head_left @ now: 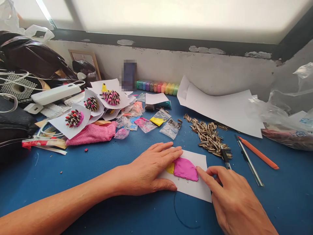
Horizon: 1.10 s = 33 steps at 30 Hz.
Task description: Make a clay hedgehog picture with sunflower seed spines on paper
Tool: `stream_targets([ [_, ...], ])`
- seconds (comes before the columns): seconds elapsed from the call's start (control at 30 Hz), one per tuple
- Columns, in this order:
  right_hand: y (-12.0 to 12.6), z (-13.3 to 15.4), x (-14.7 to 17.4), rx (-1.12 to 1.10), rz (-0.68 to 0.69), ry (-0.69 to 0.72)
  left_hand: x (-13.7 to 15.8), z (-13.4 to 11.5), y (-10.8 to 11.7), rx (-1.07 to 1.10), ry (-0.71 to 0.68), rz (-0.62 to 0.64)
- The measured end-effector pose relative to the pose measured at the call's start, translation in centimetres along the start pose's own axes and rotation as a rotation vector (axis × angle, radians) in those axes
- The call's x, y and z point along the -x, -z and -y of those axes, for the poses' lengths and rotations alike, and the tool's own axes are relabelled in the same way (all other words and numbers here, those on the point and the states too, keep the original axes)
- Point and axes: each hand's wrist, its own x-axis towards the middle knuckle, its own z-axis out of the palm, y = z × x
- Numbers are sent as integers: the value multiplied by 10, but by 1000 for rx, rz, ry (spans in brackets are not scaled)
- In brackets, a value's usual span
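Note:
A small white paper (pixel 199 191) lies on the blue table with a flattened magenta clay shape (pixel 186 169) on it. Yellow clay (pixel 170 168) adjoins the magenta at its left and is partly covered by my left hand (pixel 153 168). That hand rests flat over the paper's left part, thumb apart from the fingers. My right hand (pixel 232 194) touches the right edge of the magenta clay with its outstretched index fingertip; its other fingers curl and are partly hidden. Short drawn marks show below the clay. A black pen (pixel 225 156) sticks out beyond my right hand.
Striped sunflower seeds (pixel 207 137) are heaped behind the paper. At right lie a silver pen (pixel 250 166) and an orange stick (pixel 259 153). Clay bags (pixel 160 117), a pink cloth (pixel 93 133) and seed-covered clay figures (pixel 74 118) are at left; white sheets (pixel 220 107) lean by the wall.

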Motion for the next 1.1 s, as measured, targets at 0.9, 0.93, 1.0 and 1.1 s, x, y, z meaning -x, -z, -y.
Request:
stream_targets([
  [0.9,1,-1,0,143,50,79,-1,1,-1,-32,-22,1],
  [0.93,1,-1,0,148,44,72,-1,1,-1,-33,-20,0],
  [1.0,3,-2,0,129,25,64,0,1,-1,-26,-26,-8],
  [1.1,6,0,1,84,4,72,0,2,-1,-13,-34,-16],
])
